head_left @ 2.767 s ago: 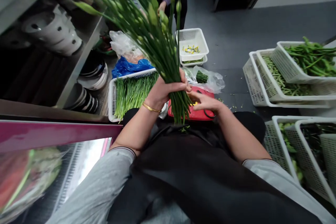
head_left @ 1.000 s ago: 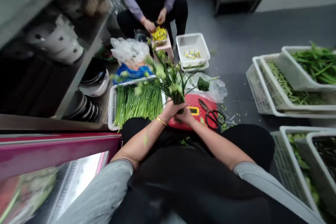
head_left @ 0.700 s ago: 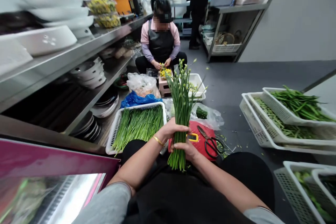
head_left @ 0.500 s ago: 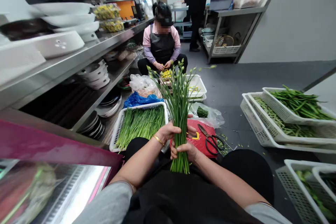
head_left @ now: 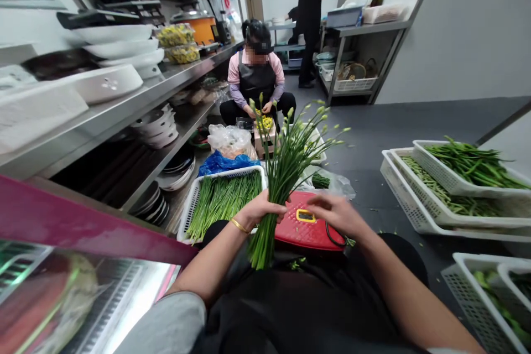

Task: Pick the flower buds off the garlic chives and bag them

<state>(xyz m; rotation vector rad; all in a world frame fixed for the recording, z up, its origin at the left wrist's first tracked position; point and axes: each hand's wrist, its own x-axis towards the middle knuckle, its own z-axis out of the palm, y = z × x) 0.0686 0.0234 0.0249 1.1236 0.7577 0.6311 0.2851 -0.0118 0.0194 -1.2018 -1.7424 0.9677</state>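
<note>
My left hand (head_left: 259, 209) is closed around a thick bunch of flowering garlic chive stems (head_left: 271, 207), whose buds fan out at the top and whose cut ends hang toward my lap. My right hand (head_left: 334, 213) is off the bunch, fingers apart and holding nothing, just above a red perforated plastic stool (head_left: 305, 235). Only a black handle loop of the scissors (head_left: 335, 238) shows, at the stool's right edge. The rest of the scissors is hidden. A white basket (head_left: 226, 173) of trimmed chives sits left of the bunch.
A seated co-worker (head_left: 257, 80) works with yellow buds on a low pink stool. Several white baskets of green stems (head_left: 418, 207) stand at right. Plastic bags (head_left: 226, 163) lie behind the basket. Steel shelves with white dishes (head_left: 124, 105) run along the left.
My right hand has let go of the bunch and moved right over the red stool. The bunch now leans, with its buds spreading right, and the scissors are mostly covered.
</note>
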